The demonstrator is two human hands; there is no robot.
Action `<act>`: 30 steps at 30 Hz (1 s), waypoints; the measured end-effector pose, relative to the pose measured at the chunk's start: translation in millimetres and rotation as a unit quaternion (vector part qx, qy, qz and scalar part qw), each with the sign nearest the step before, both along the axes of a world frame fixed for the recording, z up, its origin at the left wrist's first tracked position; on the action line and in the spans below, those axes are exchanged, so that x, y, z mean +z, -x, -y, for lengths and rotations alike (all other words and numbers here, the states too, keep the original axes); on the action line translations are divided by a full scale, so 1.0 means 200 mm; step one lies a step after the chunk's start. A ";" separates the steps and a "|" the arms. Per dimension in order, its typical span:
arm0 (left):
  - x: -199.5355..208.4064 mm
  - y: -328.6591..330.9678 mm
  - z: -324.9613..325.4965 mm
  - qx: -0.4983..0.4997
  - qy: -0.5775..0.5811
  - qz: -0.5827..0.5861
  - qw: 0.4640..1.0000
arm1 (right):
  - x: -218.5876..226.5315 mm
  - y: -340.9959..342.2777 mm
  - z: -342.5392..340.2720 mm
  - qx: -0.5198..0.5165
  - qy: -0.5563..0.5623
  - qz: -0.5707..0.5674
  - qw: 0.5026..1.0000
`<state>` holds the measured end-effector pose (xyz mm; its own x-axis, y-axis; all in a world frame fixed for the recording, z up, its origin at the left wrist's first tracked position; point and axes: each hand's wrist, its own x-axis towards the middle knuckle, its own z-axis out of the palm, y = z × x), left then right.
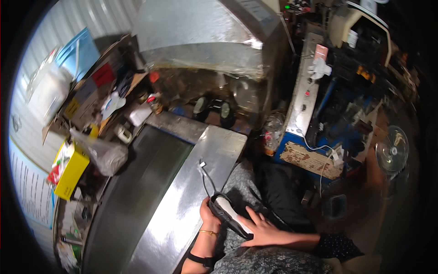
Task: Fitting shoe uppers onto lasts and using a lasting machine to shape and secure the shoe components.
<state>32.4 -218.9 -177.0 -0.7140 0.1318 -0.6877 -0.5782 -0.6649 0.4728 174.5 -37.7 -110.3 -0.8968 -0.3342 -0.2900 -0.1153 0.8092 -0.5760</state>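
Long silver metal ledge (182,205): right edge could snag the thin grey white-tipped strap (211,181) if the black shoe with white insole (229,212) turns; broad top gives room leftward.
Shoe: right of ledge, above the grey floral-clothed lap (240,182); could slip if grip loosens.
Right hand (265,232): fingers spread, touching shoe, no grasp apparent.
Left hand (209,216): curled round shoe's ledge-side wall.

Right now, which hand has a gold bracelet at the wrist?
The left hand, holding the dark shoe near its upper end: the gold bracelet circles that wrist. The right hand, fingers spread by the shoe's lower end, has a bare wrist.
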 end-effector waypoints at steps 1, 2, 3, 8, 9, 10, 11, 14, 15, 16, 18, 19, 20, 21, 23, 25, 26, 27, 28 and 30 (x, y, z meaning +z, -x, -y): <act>-0.02 0.02 -0.05 -0.007 -0.003 0.003 1.000 | -0.01 -0.02 -0.03 -0.044 0.059 -0.010 0.997; -0.06 0.05 -0.08 -0.015 0.024 0.021 0.999 | -0.07 -0.03 -0.06 -0.080 0.120 -0.019 0.989; 0.06 0.04 -0.17 -0.034 0.027 -0.032 0.999 | -0.13 0.01 -0.12 -0.120 0.206 -0.030 0.971; 0.21 -0.07 -0.33 -0.180 0.251 -0.379 0.872 | 0.15 0.08 -0.66 -0.308 0.474 -0.040 0.824; 0.19 -0.09 -0.29 -0.257 0.301 -0.442 0.805 | 0.27 0.07 -0.81 -0.333 0.440 -0.084 0.829; 0.17 -0.12 -0.24 -0.327 0.347 -0.495 0.726 | 0.42 0.06 -0.94 -0.373 0.424 -0.110 0.818; 0.15 -0.17 -0.22 -0.331 0.408 -0.547 0.651 | 0.48 0.06 -1.10 -0.370 0.424 -0.189 0.805; 0.01 -0.29 -0.16 -0.351 0.505 -0.645 0.453 | 0.75 0.06 -1.61 -0.450 0.018 -0.397 0.800; -0.02 -0.30 -0.16 -0.322 0.517 -0.684 0.403 | 0.80 0.06 -1.81 -0.489 -0.086 -0.404 0.769; -0.02 -0.29 -0.20 -0.322 0.505 -0.693 0.400 | 0.83 0.04 -1.99 -0.532 -0.144 -0.394 0.736; 0.01 -0.29 -0.24 -0.325 0.516 -0.671 0.422 | 0.89 0.07 -2.20 -0.606 -0.136 -0.348 0.702; 0.00 -0.28 -0.26 -0.325 0.528 -0.657 0.429 | 0.90 0.10 -2.27 -0.610 -0.144 -0.337 0.703; 0.02 -0.28 -0.27 -0.323 0.527 -0.659 0.428 | 0.91 0.11 -2.31 -0.616 -0.153 -0.324 0.702; 0.06 -0.28 -0.28 -0.361 0.541 -0.637 0.414 | 0.92 0.13 -2.35 -0.618 -0.154 -0.327 0.699; -0.01 -0.29 -0.26 -0.322 0.552 -0.668 0.382 | 0.93 0.20 -2.40 -0.591 -0.118 -0.272 0.750; -0.01 -0.29 -0.27 -0.322 0.549 -0.666 0.389 | 0.99 0.28 -2.32 -0.588 -0.166 -0.206 0.764; 0.00 -0.29 -0.26 -0.322 0.541 -0.666 0.399 | 1.06 0.28 -2.25 -0.594 -0.188 -0.155 0.767; -0.02 -0.30 -0.26 -0.329 0.543 -0.663 0.396 | 1.02 0.30 -2.29 -0.589 -0.220 -0.155 0.762; -0.02 -0.31 -0.24 -0.329 0.545 -0.665 0.390 | 1.00 0.30 -2.27 -0.593 -0.214 -0.157 0.760; -0.01 -0.33 -0.27 -0.318 0.549 -0.666 0.393 | 0.99 0.26 -2.26 -0.591 -0.223 -0.159 0.759</act>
<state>98.0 -164.1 -179.5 -0.5995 0.7205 0.3486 0.7839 0.4407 0.4373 123.5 413.6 87.4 -0.5422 0.8258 0.1551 0.7673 0.5619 -0.3091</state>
